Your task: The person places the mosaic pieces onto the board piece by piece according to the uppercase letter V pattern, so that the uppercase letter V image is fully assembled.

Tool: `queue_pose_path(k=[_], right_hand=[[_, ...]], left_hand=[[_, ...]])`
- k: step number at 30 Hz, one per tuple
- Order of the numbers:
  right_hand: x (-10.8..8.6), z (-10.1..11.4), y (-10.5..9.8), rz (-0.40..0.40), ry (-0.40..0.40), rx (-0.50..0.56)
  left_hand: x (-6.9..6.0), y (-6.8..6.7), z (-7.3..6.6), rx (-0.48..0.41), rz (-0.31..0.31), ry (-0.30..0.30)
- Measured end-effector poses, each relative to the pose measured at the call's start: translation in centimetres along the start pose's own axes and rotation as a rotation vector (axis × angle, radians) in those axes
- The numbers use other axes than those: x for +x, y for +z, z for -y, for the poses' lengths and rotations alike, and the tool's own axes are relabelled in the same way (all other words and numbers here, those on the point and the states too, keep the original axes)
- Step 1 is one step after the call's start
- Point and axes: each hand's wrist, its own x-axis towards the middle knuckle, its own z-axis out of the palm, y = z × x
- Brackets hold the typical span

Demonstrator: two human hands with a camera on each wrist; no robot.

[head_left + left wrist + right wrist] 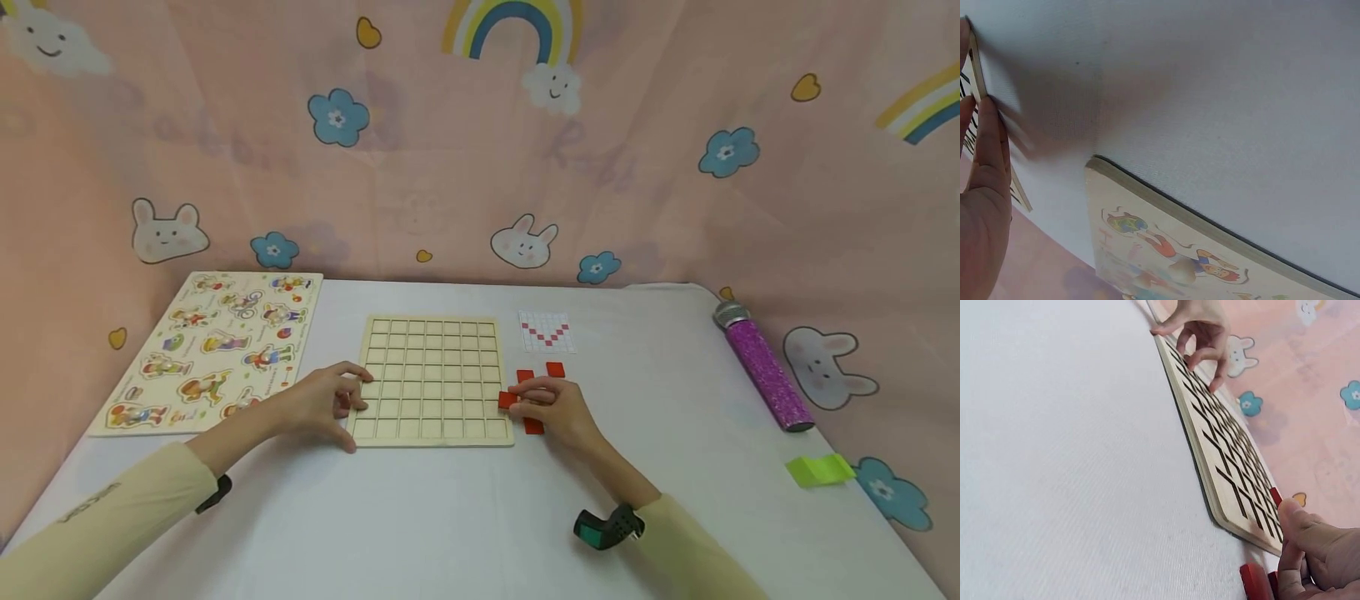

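A pale wooden grid board (431,382) lies on the white table, its square cells all without tiles. My left hand (326,404) rests at the board's left edge, fingers bent over it and thumb at the lower left corner; the left wrist view shows these fingers (988,144) on the edge. My right hand (558,410) pinches a red square tile (507,401) at the board's right edge, and the right wrist view shows the tile (1275,496) held by the thumb. Other red tiles (555,369) lie beside and partly beneath this hand.
A small card (547,332) with a red V-like pattern lies behind the red tiles. At the left is a picture board (217,350). A purple microphone (767,367) and a bright green piece (820,471) lie at the right. Patterned pink cloth hangs behind.
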Motion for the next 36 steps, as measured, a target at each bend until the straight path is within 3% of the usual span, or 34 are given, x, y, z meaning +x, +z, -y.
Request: queue_pose_path(k=[6, 17, 27, 33, 36], right_hand=[[0.3, 1.0, 1.5, 0.055, -0.059, 0.062], [0.7, 1.9, 4.1, 0.097, -0.095, 0.117], [0.6, 3.3, 6.2, 0.075, -0.14, 0.07], [-0.7, 6.0, 6.2, 0.118, -0.171, 0.047], [-0.5, 5.9, 6.5, 0.126, -0.185, 0.027]], left_hand=[[0.3, 0.0, 0.0, -0.03, 0.01, -0.026], [0.6, 0.1, 0.3, -0.037, 0.017, -0.016], [0.5, 0.1, 0.1, -0.038, 0.02, -0.009], [0.5, 0.1, 0.1, -0.044, 0.023, -0.009], [0.5, 0.0, 0.1, -0.042, 0.026, -0.01]])
